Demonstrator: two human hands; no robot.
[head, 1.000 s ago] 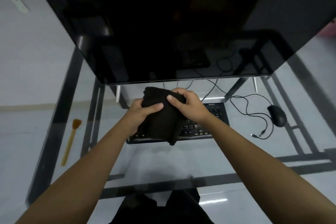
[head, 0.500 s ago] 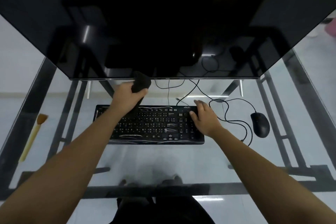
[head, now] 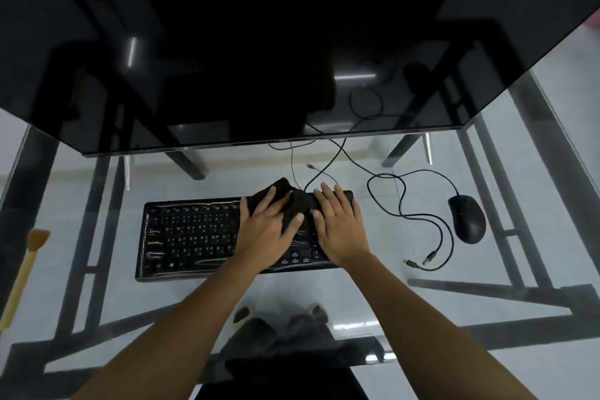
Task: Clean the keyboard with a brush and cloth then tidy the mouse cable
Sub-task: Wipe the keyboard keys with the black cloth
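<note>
Both forearms reach from the near edge over the glass tabletop (head: 373, 289), almost parallel, and end on the right half of the black keyboard (head: 188, 234), which lies in the middle of the tabletop. The left hand (head: 266, 230) lies flat with its fingers spread and straight, pressing the dark cloth (head: 297, 203) onto the keys; the cloth is bunched under the fingers and sticks out past the far edge of the keyboard. The right hand (head: 341, 227) lies just beside it, palm down with straight fingers, on the right end of the keyboard, holding nothing. The left half of the keyboard is uncovered. At the left edge, well apart, lies the brush (head: 22, 273), bristles pointing far. To the right, the mouse (head: 467, 219) lies apart from the keyboard, and the mouse cable (head: 422, 214) makes loose loops between them, its plug end lying near. Beyond, the dark monitor (head: 227, 42) overhangs the far edge.
</note>
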